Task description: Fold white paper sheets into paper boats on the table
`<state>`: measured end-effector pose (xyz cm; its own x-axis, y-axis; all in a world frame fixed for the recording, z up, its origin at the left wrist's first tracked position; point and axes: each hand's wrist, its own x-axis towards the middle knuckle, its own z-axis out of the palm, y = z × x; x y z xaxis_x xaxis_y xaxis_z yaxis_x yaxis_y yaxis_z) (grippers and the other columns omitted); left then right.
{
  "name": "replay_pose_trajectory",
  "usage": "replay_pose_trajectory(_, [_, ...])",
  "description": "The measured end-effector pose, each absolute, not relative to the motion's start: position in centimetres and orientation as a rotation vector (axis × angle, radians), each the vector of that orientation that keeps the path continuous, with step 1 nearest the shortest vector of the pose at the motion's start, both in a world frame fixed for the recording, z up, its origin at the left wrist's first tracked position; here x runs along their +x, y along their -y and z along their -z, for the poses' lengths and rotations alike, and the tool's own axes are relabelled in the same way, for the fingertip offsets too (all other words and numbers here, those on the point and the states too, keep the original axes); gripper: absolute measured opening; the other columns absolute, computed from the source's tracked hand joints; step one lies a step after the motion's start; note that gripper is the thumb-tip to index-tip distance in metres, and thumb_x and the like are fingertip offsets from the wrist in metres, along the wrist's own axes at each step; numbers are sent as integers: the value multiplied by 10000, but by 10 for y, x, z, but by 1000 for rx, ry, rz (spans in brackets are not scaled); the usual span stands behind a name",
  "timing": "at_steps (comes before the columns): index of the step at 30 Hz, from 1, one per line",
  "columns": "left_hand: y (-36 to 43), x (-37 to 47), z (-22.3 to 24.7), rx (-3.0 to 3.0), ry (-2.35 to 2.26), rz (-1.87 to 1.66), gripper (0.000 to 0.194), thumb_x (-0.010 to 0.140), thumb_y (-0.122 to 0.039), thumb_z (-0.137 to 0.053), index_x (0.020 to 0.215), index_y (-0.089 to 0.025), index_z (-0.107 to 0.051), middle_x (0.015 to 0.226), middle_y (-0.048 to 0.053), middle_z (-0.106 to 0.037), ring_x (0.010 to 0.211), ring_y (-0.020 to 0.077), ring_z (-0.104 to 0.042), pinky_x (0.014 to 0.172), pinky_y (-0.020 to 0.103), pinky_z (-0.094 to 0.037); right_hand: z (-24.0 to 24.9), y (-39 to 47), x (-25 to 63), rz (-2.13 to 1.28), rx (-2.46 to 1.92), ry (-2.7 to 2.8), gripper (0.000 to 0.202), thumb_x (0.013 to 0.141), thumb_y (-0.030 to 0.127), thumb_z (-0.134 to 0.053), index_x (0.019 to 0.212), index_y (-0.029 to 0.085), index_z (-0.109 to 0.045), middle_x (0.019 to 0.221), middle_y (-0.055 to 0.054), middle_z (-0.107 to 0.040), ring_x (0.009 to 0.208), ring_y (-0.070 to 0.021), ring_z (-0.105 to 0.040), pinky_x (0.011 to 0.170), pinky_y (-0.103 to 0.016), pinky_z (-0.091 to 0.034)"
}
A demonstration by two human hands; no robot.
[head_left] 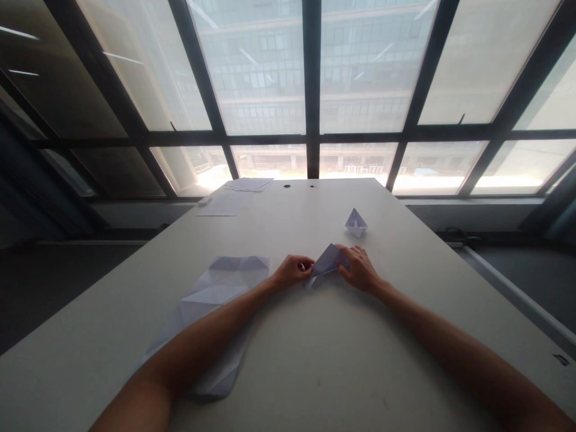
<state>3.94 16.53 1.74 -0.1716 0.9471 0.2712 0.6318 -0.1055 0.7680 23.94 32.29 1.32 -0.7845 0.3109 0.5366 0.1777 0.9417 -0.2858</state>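
Observation:
A folded sheet of white paper (327, 260), with a peak at its top, is held between my hands over the table. My left hand (294, 270) pinches its left corner, thumb and fingers closed. On its right side my right hand (357, 267) grips the paper, the thumb at the lower edge and the fingers over the far side. Just beyond my right hand stands a finished-looking paper boat (356, 223). A large creased sheet of paper (220, 294) lies under and beside my left forearm, which hides part of it.
The white table (297, 372) narrows toward the windows. Several flat paper sheets (225, 204) lie at its far left, with a small white object (204, 202) by them. A dark round hole (287, 186) is near the far edge. A small dark mark (560, 359) shows at right.

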Motion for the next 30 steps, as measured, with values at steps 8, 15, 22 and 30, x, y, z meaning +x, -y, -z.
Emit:
replay_pose_trajectory(8, [-169,31,-15,1857,-1789,-1098,305,832,-389,-661,1008,-164,-769,709,19,-633,617,106,-469,574,192,-370,-12,-326,240,-249,-327,2507,610,883,430,-589,1409,187,-398,1223,-155,-643,1077,-295,-582,1069,-510,-263])
replay_pose_trajectory(15, [-168,27,-21,1815,-1662,-1143,375,841,-424,-651,1044,-127,-756,807,61,-619,660,117,-503,589,207,-384,-8,-331,239,-191,-322,2537,766,819,443,-687,1447,174,-341,1209,-146,-655,1076,-296,-586,1071,-496,-275])
replay_pose_trajectory(22, [-168,27,-17,1579,-1701,-1242,512,770,-390,-714,1191,-101,-683,699,13,-603,622,113,-515,604,227,-417,-8,-330,239,-164,-332,2532,784,809,432,-703,1454,178,-337,1184,-141,-668,1058,-296,-594,1061,-493,-290])
replay_pose_trajectory(30, [-168,29,-15,1581,-1805,-1316,361,714,-366,-770,964,-105,-755,673,24,-638,619,123,-543,603,222,-416,-11,-328,239,-151,-303,2520,610,852,313,-664,1399,214,-411,1131,-113,-697,1013,-273,-621,1077,-477,-272])
